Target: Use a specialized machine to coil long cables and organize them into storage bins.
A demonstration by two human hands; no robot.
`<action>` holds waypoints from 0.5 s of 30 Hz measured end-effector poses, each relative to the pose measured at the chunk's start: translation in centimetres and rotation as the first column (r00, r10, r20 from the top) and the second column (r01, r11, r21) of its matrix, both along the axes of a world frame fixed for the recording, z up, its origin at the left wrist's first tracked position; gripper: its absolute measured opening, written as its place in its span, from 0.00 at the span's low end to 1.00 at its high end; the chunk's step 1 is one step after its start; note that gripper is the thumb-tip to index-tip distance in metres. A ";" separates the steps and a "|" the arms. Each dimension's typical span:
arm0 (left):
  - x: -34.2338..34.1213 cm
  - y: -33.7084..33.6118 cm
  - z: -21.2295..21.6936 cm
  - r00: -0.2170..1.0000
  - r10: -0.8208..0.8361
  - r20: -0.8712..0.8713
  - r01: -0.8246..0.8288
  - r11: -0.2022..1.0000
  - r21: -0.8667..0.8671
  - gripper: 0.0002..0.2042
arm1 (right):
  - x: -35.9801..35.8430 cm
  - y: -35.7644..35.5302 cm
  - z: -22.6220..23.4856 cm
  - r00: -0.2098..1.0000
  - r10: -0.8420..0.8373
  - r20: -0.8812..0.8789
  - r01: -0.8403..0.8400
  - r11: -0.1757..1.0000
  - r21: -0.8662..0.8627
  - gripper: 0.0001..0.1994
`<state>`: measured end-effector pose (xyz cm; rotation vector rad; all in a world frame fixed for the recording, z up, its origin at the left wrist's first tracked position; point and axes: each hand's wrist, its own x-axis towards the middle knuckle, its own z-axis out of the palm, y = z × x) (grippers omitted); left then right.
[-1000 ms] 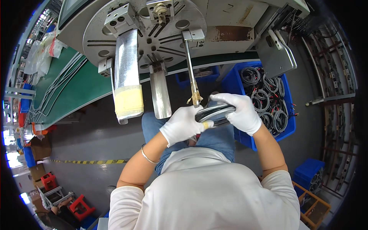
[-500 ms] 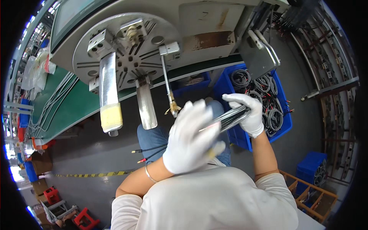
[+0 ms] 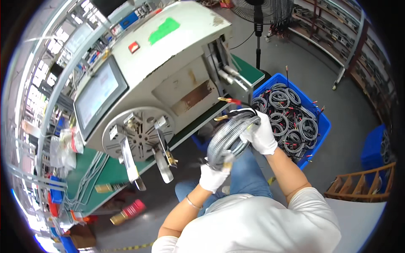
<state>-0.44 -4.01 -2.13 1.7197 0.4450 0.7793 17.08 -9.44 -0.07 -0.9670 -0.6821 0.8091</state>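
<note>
A coil of grey braided cable (image 3: 230, 137) with gold and red plug ends is held between both gloved hands over my lap. My left hand (image 3: 214, 176) grips its lower end, and my right hand (image 3: 260, 135) grips its upper right side. Just beyond my right hand stands a blue bin (image 3: 321, 122) holding several similar coiled cables. To the left is the winding machine's round metal disc (image 3: 141, 134) with prongs sticking out toward me, below a tilted screen (image 3: 99, 95).
The cream machine body (image 3: 177, 55) sits on a green-topped bench (image 3: 105, 173). A standing fan (image 3: 258, 17) and metal racks are at the far right. A second blue crate (image 3: 373, 145) and a wooden frame (image 3: 363, 185) stand on the right floor.
My head has turned right, so the machine now sits to the left. Both hands have carried the cable coil away from the winding disc toward the blue bin.
</note>
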 end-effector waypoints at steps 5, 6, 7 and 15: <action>4.3 2.8 3.7 0.986 0.161 0.051 -0.158 0.985 -0.064 0.05 | 1.3 0.8 3.6 0.982 -0.184 -0.045 0.189 0.965 0.179 0.06; 5.3 3.0 4.6 0.978 0.170 0.123 -0.169 0.985 -0.015 0.08 | 2.0 1.0 4.7 0.973 -0.231 -0.024 0.231 0.952 0.202 0.06; 6.2 3.5 5.6 0.969 0.134 0.207 -0.134 0.991 -0.014 0.06 | 2.7 1.3 5.8 0.958 -0.287 -0.013 0.284 0.941 0.185 0.07; 15.5 6.8 9.6 0.930 0.202 0.308 -0.055 0.903 -0.426 0.08 | 7.3 8.1 9.8 0.914 -0.396 0.083 0.359 0.890 0.282 0.09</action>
